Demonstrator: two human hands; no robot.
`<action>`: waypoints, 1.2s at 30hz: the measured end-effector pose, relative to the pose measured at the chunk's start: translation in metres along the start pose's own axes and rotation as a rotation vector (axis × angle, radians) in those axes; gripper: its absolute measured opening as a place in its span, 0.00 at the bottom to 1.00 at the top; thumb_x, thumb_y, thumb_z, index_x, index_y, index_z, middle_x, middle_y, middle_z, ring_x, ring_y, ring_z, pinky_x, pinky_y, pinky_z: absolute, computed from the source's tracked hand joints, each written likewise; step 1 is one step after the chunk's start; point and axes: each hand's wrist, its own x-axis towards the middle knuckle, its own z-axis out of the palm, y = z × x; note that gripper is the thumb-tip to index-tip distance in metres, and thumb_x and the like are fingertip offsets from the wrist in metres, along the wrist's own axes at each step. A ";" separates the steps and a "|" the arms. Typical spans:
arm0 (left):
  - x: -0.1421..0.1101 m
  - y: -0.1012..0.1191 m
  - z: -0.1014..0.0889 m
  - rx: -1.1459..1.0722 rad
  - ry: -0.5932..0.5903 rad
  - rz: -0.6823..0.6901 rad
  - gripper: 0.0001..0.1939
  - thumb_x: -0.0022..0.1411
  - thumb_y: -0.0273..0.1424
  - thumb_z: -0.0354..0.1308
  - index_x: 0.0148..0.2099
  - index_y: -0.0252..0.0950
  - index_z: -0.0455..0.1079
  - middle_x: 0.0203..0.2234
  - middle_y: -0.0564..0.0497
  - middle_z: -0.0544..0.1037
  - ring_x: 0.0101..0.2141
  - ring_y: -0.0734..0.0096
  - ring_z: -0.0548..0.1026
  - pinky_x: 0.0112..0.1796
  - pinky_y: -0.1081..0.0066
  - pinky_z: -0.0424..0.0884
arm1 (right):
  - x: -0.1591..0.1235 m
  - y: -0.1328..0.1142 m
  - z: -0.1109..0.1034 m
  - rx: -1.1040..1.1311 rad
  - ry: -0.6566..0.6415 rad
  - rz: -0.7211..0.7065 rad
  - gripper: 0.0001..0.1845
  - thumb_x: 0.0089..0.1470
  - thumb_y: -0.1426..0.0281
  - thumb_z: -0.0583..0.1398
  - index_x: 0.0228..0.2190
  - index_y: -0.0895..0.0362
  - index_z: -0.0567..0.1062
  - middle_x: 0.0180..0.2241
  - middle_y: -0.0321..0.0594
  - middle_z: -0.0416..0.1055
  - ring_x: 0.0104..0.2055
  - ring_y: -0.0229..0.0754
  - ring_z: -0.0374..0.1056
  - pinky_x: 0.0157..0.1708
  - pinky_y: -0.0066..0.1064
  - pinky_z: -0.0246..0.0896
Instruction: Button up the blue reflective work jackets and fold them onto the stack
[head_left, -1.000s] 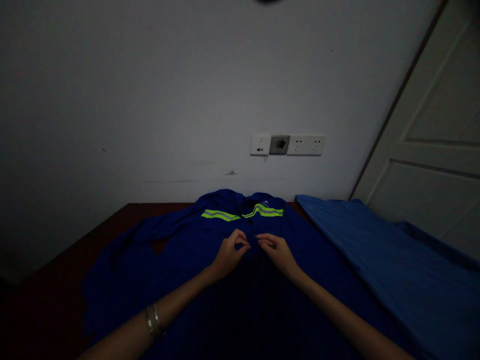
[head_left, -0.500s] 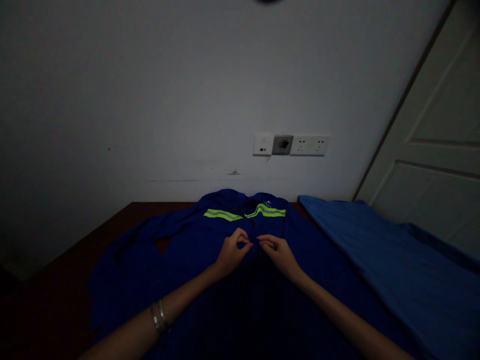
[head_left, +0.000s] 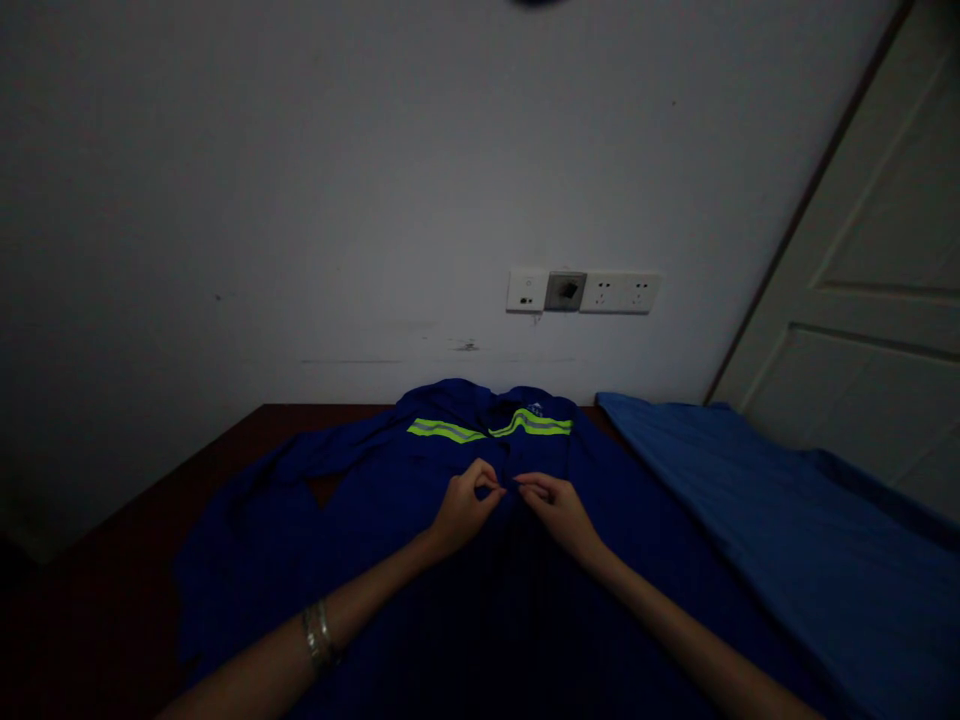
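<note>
Both hands, left hand (head_left: 459, 508) and right hand (head_left: 556, 508), pinch the dark blue cloth work jacket (head_left: 420, 520) (yellow stripes up top) at its middle opening, fingers together on it to hold the two front edges close.

Lighter blue cloth (head_left: 765, 500) at right, dark wooden table (head_left: 135, 540), wall sockets (head_left: 583, 291), white door (head_left: 877, 300)

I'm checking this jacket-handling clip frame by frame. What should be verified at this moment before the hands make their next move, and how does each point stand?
1. Left hand pinches the front of the dark blue work jacket with yellow-green reflective stripes: ok.
2. Right hand pinches the facing edge: ok.
3. Both grips meet at the jacket's centre line: ok.
4. Whether a button or zip sits between the fingers: cannot tell, too dark.
5. Jacket lies spread on the dark brown wooden table: ok.
6. Lighter blue cloth lies to the right, clear of both hands: ok.
</note>
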 end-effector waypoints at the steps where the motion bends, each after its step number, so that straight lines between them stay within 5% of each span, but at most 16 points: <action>1: 0.000 0.000 0.000 0.004 0.002 0.002 0.06 0.52 0.27 0.57 0.32 0.37 0.61 0.25 0.55 0.75 0.30 0.72 0.75 0.33 0.75 0.65 | 0.000 0.000 0.000 0.003 -0.002 0.005 0.16 0.44 0.64 0.56 0.32 0.59 0.77 0.21 0.37 0.72 0.27 0.40 0.68 0.28 0.30 0.61; 17: 0.000 0.003 -0.001 0.010 0.009 -0.006 0.05 0.52 0.26 0.56 0.31 0.36 0.61 0.24 0.56 0.74 0.29 0.73 0.74 0.32 0.76 0.64 | -0.002 0.000 0.000 0.003 -0.019 0.008 0.16 0.46 0.65 0.56 0.34 0.60 0.77 0.27 0.41 0.75 0.32 0.43 0.70 0.34 0.32 0.63; 26: -0.001 0.003 0.001 0.021 0.007 0.007 0.04 0.52 0.24 0.55 0.31 0.36 0.62 0.25 0.56 0.74 0.30 0.73 0.73 0.32 0.76 0.64 | -0.001 0.000 -0.002 -0.064 -0.012 -0.181 0.11 0.46 0.70 0.56 0.30 0.55 0.78 0.34 0.42 0.74 0.39 0.43 0.68 0.42 0.34 0.61; 36: -0.003 0.000 0.002 0.013 -0.014 0.014 0.03 0.53 0.25 0.54 0.32 0.36 0.63 0.27 0.54 0.75 0.32 0.72 0.74 0.34 0.76 0.64 | 0.003 0.003 -0.006 0.019 -0.037 -0.078 0.16 0.49 0.65 0.53 0.32 0.56 0.78 0.33 0.42 0.75 0.39 0.44 0.69 0.43 0.37 0.60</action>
